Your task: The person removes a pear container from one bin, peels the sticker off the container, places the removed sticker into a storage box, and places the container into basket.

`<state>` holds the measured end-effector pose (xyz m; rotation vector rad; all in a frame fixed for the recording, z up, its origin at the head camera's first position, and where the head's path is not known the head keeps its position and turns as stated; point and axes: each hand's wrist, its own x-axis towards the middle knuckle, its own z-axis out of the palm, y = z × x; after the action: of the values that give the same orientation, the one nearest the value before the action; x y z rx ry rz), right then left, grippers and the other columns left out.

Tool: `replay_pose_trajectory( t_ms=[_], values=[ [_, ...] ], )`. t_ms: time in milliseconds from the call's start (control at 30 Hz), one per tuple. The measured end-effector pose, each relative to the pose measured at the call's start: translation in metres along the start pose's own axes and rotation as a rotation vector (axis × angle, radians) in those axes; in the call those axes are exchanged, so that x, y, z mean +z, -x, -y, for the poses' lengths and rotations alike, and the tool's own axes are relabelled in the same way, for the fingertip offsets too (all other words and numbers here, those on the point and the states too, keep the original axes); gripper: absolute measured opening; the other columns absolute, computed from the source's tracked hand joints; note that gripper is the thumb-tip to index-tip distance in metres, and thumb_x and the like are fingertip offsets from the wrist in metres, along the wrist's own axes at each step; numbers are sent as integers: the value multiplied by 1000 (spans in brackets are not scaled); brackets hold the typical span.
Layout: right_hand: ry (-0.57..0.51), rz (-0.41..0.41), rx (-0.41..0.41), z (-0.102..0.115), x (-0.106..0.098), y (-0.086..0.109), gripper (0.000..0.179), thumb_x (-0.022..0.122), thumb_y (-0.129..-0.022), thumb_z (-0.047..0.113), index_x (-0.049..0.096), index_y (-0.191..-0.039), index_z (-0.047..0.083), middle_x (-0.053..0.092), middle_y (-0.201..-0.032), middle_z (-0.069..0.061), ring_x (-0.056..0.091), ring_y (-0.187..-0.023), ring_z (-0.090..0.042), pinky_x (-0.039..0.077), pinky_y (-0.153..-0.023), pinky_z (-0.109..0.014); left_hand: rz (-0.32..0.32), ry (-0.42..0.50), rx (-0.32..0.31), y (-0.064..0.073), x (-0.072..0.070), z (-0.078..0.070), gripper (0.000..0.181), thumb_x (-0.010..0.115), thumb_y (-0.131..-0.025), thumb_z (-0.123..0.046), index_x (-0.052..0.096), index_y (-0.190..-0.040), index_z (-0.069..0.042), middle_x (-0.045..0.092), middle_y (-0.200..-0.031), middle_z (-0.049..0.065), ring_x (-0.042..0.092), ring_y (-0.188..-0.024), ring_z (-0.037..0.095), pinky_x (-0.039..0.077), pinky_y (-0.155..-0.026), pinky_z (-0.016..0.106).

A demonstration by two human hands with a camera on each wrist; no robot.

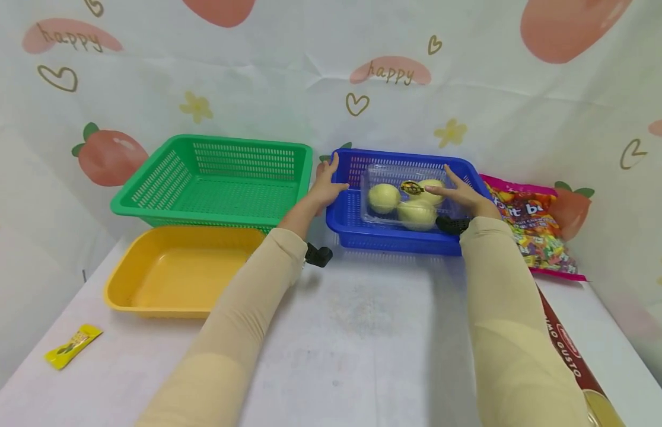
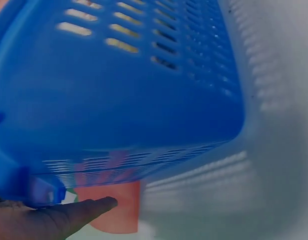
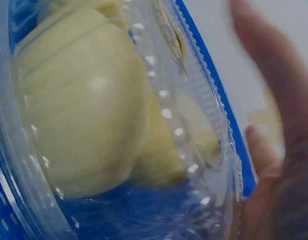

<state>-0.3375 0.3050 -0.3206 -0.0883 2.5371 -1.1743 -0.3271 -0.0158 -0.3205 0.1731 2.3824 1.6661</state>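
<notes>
A blue plastic basket (image 1: 400, 240) stands at the back of the table. Inside it lies a clear plastic container (image 1: 381, 172) holding three pale yellow-green round fruits (image 1: 384, 198). My left hand (image 1: 325, 188) is at the basket's left rim, thumb pointing inward and fingers extended; the left wrist view shows the basket's outer wall (image 2: 119, 105) and a straight finger (image 2: 74, 216). My right hand (image 1: 464, 194) is spread over the container's right side, thumb across its lid. In the right wrist view its fingers stand apart beside the container; whether they touch it cannot be told.
A green basket (image 1: 213, 223) stands at the back left, behind a yellow tray (image 1: 173, 312). A small yellow packet (image 1: 73, 346) lies front left. To the right are a colourful candy bag (image 1: 539, 228) and a long dark red package (image 1: 568, 350), partly hidden by my right sleeve.
</notes>
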Motion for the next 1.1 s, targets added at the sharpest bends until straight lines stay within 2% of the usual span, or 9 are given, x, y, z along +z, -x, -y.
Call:
replay_pose_trajectory(
  t_ms=[267, 433, 600, 700, 767, 800, 833, 900, 1100],
  values=[
    [-90, 100, -4, -9, 0, -3, 96, 57, -91, 23, -22, -145, 27, -32, -151, -8, -19, -139, -42, 12, -107, -69, -22, 20, 32, 0, 6, 9, 80, 41, -90, 9, 1, -150, -26, -21, -156, 0, -4, -144, 30, 38, -107, 43],
    [-176, 143, -3, -12, -1, -4, 96, 58, -91, 18, -21, -145, 29, -34, -150, -5, -17, -140, -41, 7, -110, -66, -66, 6, 33, 0, 9, 9, 77, 35, -84, 15, 8, -150, -12, -16, -157, 1, -4, -145, 27, 22, -116, 38],
    [-174, 165, -36, -15, -1, -3, 89, 55, -93, 16, -14, -148, 26, -29, -153, -9, -5, -141, -45, 19, -110, -63, -74, -26, 41, -3, 11, 10, 75, 34, -83, 16, 9, -150, -7, -11, -158, 3, -4, -145, 24, 9, -119, 35],
    [-218, 179, -71, -13, -1, -3, 78, 51, -95, 12, -3, -151, 21, -9, -156, -17, 28, -137, -40, 40, -102, -52, -86, -41, 45, -3, 11, 10, 74, 34, -83, 15, 10, -150, -6, -10, -158, 3, -3, -145, 24, 9, -119, 35],
    [-239, 174, -75, -12, -1, -3, 70, 49, -96, 13, 6, -151, 19, 8, -153, -20, 59, -113, -28, 53, -85, -38, -91, -45, 45, -3, 11, 10, 74, 34, -83, 15, 10, -150, -6, -10, -158, 3, -3, -145, 25, 9, -119, 36],
    [-252, 169, -75, -11, -1, -2, 67, 49, -96, 13, 11, -150, 17, 18, -149, -21, 66, -98, -22, 55, -77, -33, -93, -49, 46, -3, 11, 10, 74, 34, -83, 15, 10, -150, -6, -9, -158, 4, -3, -145, 25, 9, -119, 36],
    [-257, 154, -67, -10, 0, -2, 63, 50, -96, 14, 15, -149, 16, 30, -143, -21, 68, -81, -16, 56, -66, -28, -93, -51, 45, -3, 11, 10, 74, 34, -83, 15, 10, -150, -7, -9, -158, 4, -3, -145, 25, 9, -119, 36],
    [-259, 125, -64, -9, -1, 0, 59, 52, -95, 16, 22, -146, 13, 44, -130, -14, 66, -68, -8, 52, -55, -22, -89, -46, 39, -2, 11, 9, 74, 34, -84, 15, 10, -150, -8, -10, -158, 3, -3, -145, 26, 11, -119, 37],
    [-376, 65, -92, -10, -1, 2, 35, 55, -93, 13, 39, -123, 9, 59, -96, 2, 69, -89, -21, 58, -67, -31, -90, -42, 41, -4, 12, 10, 74, 35, -84, 14, 10, -150, -8, -9, -158, 4, -1, -145, 26, 12, -119, 36]
  ],
)
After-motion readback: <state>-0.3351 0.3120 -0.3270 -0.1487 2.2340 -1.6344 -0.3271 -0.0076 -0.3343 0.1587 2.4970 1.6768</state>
